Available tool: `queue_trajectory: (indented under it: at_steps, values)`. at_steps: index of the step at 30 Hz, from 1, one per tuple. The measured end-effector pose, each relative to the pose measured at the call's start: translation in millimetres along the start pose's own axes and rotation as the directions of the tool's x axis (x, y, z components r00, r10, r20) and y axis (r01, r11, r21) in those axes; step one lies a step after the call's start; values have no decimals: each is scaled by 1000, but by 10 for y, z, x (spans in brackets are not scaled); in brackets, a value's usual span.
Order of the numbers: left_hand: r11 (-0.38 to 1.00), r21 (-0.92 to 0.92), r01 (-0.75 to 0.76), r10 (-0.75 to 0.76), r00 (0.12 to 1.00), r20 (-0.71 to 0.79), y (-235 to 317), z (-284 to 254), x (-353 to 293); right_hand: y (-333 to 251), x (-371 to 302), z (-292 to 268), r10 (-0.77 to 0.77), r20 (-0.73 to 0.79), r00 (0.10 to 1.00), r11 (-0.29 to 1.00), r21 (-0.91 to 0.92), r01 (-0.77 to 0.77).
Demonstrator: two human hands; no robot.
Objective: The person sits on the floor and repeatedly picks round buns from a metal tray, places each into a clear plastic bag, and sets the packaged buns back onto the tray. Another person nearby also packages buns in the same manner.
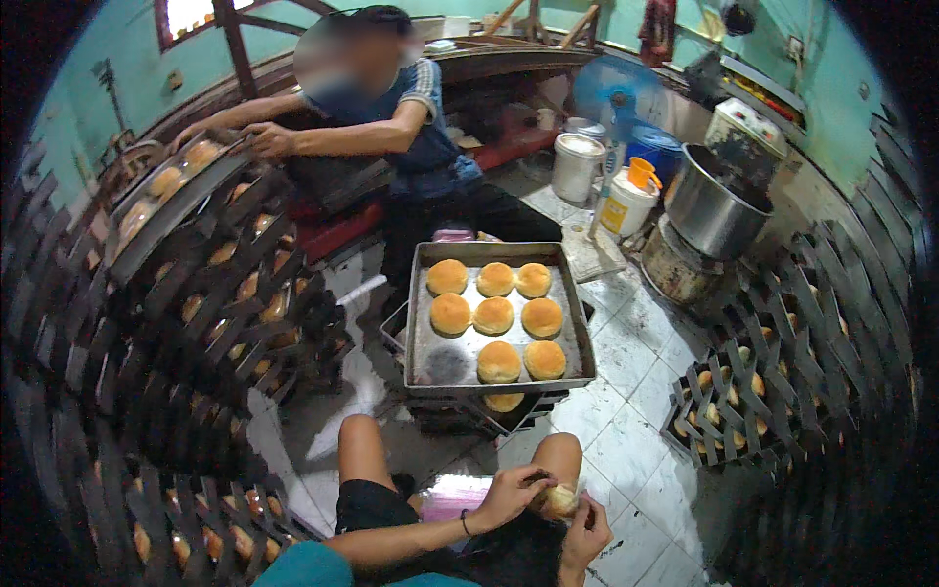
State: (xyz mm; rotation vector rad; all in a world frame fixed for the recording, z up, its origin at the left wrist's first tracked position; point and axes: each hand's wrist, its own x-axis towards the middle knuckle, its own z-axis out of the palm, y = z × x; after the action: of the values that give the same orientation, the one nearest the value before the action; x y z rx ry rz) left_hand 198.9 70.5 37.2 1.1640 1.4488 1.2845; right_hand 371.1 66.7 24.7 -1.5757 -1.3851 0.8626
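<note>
Above my right thigh, a round bun is held between my two hands, in what looks like a clear plastic bag. My left hand pinches its upper left side, with a dark band around the wrist. At its lower right, the fingers of my right hand are closed on its edge. A stack of clear and pink plastic bags lies on my lap beside the left forearm. In front of my knees, a metal tray carries several golden buns, and a bare spot shows at its near left.
Zigzag stacks of bun trays rise at the left and right. Across from me, a co-worker grips a tray of wrapped buns with both hands. A blue fan, buckets and a large metal pot stand at the back right.
</note>
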Motion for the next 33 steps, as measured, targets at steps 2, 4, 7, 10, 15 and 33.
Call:
queue_trajectory:
  at_steps: [2, 4, 7, 10, 15, 33]
  values:
    - [1000, -13, -23, 22, 999, -40, 45, -20, 0, -50, 43, 38, -72, -62, 995, 994, 73, 77]
    - [999, -3, -33, 33, 997, -65, 88, -48, -18, -147, 83, 39, -90, -114, 989, 960, 254, 117]
    - [996, 22, -85, 86, 995, -56, 130, -108, -28, -312, 115, -90, -45, 70, 997, 998, 50, 41]
    - [996, -2, -85, 85, 996, -8, 110, -183, -8, -366, 96, -205, -211, 126, 969, 974, -54, 219]
    - [967, 77, -244, 248, 968, -40, -72, -264, 179, -213, 224, -184, -498, 49, 866, 855, -136, 500]
    - [813, -22, 582, -573, 807, 144, -286, -373, -86, 112, 155, -311, 20, 235, 972, 991, -131, 11]
